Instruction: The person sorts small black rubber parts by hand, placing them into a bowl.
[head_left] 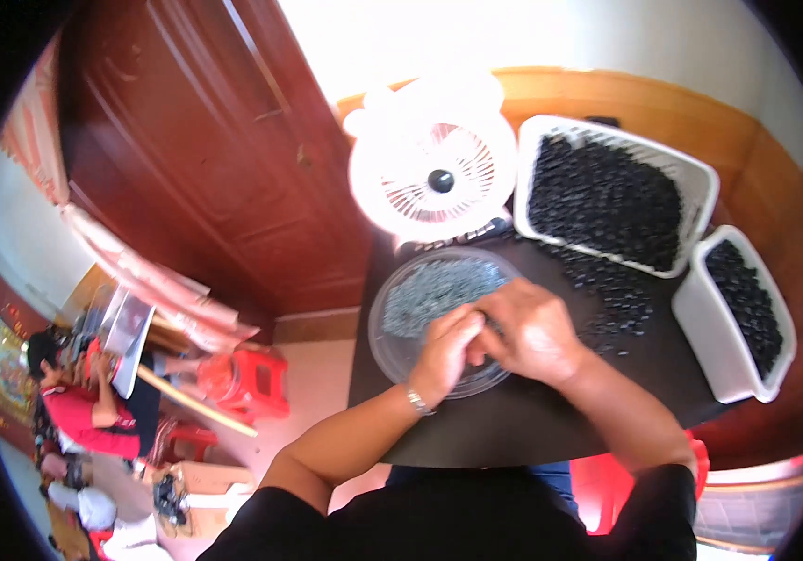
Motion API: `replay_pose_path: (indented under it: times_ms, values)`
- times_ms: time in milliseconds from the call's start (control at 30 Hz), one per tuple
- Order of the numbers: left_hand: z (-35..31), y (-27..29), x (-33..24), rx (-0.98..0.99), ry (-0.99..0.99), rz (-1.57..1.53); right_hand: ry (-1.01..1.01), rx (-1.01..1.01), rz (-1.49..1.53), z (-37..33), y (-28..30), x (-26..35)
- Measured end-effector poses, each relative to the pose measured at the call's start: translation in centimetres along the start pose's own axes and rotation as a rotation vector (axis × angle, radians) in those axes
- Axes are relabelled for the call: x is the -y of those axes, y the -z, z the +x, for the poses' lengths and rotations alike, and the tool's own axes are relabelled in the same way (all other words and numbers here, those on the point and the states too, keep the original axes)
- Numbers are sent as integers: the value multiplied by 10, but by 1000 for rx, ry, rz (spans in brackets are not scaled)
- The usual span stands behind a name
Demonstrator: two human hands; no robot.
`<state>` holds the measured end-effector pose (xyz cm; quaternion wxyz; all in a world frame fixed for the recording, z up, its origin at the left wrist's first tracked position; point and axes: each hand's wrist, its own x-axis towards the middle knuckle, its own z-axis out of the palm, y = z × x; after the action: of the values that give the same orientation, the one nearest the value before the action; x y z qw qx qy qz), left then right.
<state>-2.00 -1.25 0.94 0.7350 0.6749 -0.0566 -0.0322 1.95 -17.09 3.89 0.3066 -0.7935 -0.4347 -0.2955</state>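
- Nearest the lens in the head view, a black shirt [458, 524] fills six o'clock, its wearer's bare forearms reaching up toward a dark table [514, 430].
- The left hand [448, 351], a metal band [417, 400] at its wrist, meets the right hand [534, 327] over a see-through round tub [378, 323]. Fingers on both are curled in and bunched together; what they pinch, if anything, cannot be told.
- Small grey pieces [439, 285] lie in the tub, at eleven o'clock from the hands. They look hard and slight, perhaps metal, likely light singly and apt to slip; a fingertip pinch on one piece's sides should suit.
- Loose black pieces [621, 297] scatter across the tabletop at two o'clock, seemingly light, stiff and not easily broken, best taken by their edges between thumb and forefinger.
- More black pieces fill a white basket [705, 187] at one o'clock and a narrower white bin [708, 323] at three.
- A pale fan [441, 180] stands at eleven o'clock, beyond the tub.
- At nine o'clock, well apart, a person in red [88, 425] sits beyond a red stool [271, 383].
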Motion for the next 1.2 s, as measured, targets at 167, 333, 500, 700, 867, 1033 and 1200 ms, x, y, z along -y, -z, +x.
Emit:
replay_pose_path:
  times_ms: [167, 333, 500, 700, 867, 1033, 1200]
  values:
    - [-8, -1, -1, 53, -96, -55, -1, 29, -65, 8, 37, 11]
    - [-9, 4, -5, 14, -165, 17, -112, -263, -350, 10, 124, -2]
    - [-3, 2, -4, 4, -280, 119, -365, -320, -756, -31, 221, -38]
    - [3, 6, -3, -50, -269, 138, -553, -301, -1069, -78, 266, -60]
    - [2, 12, 1, -55, -241, 172, -567, -230, -610, -74, 222, -23]
    - [4, 12, 4, -52, -230, 191, -620, 35, -130, -94, 159, -13]
    - [1, 8, -7, -7, -159, 249, -695, 123, -115, -97, 138, -43]
